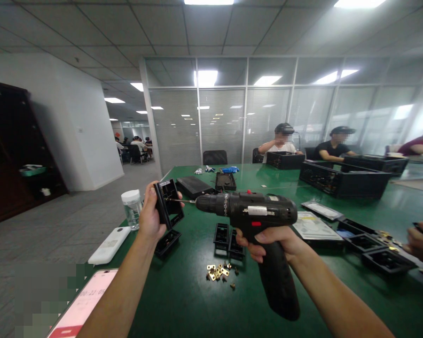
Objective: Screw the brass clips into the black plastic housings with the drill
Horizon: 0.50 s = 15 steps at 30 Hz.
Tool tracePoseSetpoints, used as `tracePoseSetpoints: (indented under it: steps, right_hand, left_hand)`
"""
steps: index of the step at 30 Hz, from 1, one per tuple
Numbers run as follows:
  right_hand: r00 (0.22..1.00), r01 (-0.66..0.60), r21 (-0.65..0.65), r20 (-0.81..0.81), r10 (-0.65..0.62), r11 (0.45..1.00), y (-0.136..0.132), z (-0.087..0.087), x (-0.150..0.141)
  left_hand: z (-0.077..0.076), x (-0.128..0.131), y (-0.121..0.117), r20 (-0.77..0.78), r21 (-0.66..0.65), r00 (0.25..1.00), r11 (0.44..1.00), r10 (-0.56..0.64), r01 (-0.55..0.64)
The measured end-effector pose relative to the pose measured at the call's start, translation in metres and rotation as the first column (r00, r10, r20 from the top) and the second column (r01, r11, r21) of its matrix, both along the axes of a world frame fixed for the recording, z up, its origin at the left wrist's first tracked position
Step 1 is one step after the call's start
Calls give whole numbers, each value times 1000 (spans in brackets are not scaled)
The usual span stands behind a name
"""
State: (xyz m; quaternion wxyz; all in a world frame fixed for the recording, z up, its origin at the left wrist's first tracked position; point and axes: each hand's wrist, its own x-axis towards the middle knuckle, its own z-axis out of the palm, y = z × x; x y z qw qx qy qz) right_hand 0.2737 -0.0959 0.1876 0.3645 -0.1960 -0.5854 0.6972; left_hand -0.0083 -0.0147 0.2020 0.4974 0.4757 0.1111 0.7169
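Observation:
My left hand is closed around a small black plastic frame, held upright above the green table. My right hand grips the handle of a black cordless drill. The drill's bit points left and its tip meets the frame. Below the hands, a little heap of brass parts and screws lies on the table. More black frames stand just behind that heap, and another one lies under my left hand.
A white remote, a clear jar and a phone sit by the left table edge. Black trays and another person's hand are at right. Black cases and seated people are at the far side.

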Motion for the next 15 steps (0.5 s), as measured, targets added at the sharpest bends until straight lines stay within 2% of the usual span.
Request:
tracePoseSetpoints:
  steps: [8, 15]
  right_hand:
    - [998, -56, -11, -26, 55, 998, 5, -4, 2]
    - [999, 26, 40, 38, -27, 999, -5, 4, -1]
  left_hand:
    - [1, 0, -1, -10, -12, 1000, 1000, -2, 2]
    - [1, 0, -1, -2, -26, 1000, 1000, -2, 2]
